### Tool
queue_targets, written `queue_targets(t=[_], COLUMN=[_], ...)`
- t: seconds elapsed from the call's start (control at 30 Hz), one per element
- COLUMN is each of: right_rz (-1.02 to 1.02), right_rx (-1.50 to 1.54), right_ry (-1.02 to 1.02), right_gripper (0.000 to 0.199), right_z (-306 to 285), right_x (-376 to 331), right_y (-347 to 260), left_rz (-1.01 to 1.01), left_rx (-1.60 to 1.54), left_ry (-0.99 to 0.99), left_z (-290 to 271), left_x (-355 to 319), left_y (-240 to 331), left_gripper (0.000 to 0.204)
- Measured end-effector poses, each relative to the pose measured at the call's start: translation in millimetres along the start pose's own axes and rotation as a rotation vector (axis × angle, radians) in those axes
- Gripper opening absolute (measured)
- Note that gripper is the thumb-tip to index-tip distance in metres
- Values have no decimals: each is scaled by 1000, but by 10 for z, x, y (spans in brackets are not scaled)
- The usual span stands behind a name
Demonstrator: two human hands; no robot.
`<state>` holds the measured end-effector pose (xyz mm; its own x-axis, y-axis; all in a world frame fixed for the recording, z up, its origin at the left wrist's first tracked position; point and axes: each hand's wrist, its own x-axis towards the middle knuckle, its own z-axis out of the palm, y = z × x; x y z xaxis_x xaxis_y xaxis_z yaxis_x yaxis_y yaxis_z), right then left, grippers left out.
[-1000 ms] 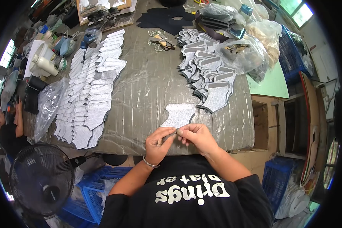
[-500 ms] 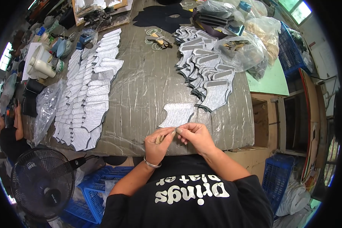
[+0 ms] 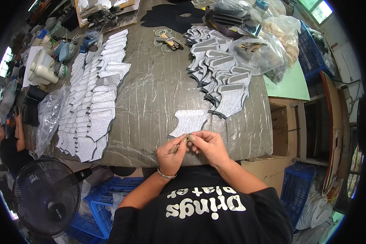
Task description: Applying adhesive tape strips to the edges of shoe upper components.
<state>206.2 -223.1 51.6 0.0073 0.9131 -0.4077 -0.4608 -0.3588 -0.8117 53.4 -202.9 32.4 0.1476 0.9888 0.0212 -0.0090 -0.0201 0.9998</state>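
A small, thin grey-brown strip (image 3: 175,149) is pinched by the bare left hand (image 3: 171,155) and right hand (image 3: 211,148) near the front edge of the brown, film-covered desk (image 3: 144,118), beside a pale-grey, curve-edged panel (image 3: 189,121). Pressure is best kept light.

White lettering (image 3: 205,207) on black shirt (image 3: 191,232)

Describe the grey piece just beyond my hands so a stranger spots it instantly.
On the big table, find the left hand and right hand by the near edge. Just beyond them is the pale grey piece. It lies singly, unlike the overlapping rows leftward and pile rightward.
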Motion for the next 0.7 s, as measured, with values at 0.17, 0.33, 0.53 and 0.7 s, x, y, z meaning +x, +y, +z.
queue_targets(t=[0.17, 0.33, 0.53, 0.7], right_rz=[3, 8, 18, -4], right_rx=[-16, -19, -14, -10], right_ry=[-4, 23, 42, 36], right_gripper=[20, 21, 20, 18], right_z=[9, 11, 39, 58], right_x=[-10, -16, -4, 18], right_y=[-12, -15, -23, -7], left_rz=[53, 405, 447, 457], left_rx=[69, 271, 308, 251], left_ry=[22, 13, -7, -36], left_z=[0, -23, -48, -46], left_x=[27, 88, 84, 66], left_y=[-6, 3, -18, -60], left_gripper=[19, 26, 30, 22])
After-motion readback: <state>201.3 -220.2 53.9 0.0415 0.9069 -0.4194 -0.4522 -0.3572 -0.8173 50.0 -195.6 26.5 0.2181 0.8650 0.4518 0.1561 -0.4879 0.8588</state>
